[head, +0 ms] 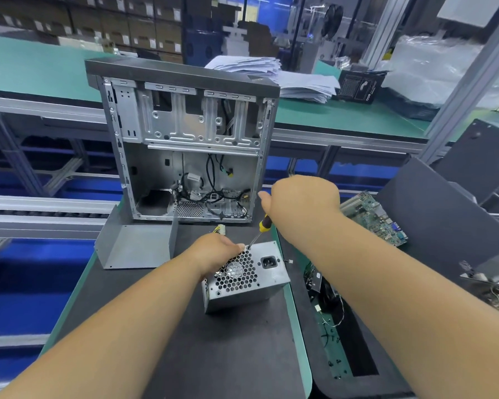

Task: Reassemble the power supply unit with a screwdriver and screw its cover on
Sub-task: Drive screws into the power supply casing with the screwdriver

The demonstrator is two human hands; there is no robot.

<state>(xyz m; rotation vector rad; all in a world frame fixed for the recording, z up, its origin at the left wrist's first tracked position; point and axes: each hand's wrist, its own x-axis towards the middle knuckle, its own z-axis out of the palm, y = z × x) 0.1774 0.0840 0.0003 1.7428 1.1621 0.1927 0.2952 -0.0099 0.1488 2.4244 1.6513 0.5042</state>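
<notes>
Two hands work on one small box. The right hand (301, 201) has its fingers wrapped around the yellow-and-black handle of a slim steel-shafted screwdriver (260, 229); the handle top is hidden inside the fist, so only the lower grip and shaft show. The tip sits at a screw point on the far left corner of the grey sheet-metal power supply unit (244, 276), beside its honeycomb fan grille. The left hand (213, 251) rests on the unit's far left edge, its fingers curled over the rim and pressing there to steady the box; the fingertips sit just beside the screwdriver tip.

That unit stands near the middle of the dark mat on the green-edged bench (296, 335), socket face upward, with an open silver computer case (185, 139) upright behind it and a bent grey metal panel (136, 246) lying toward the bench's left edge. A green circuit board (375, 218) lies off the right edge, on the adjoining surface.

Risks, as I judge them: the shaft leans, so a tilted tip could cam out and skid onto the grille or into the left fingertips. Driving the screw crooked could cross-thread it, and a light hold on the box could let it twist.
</notes>
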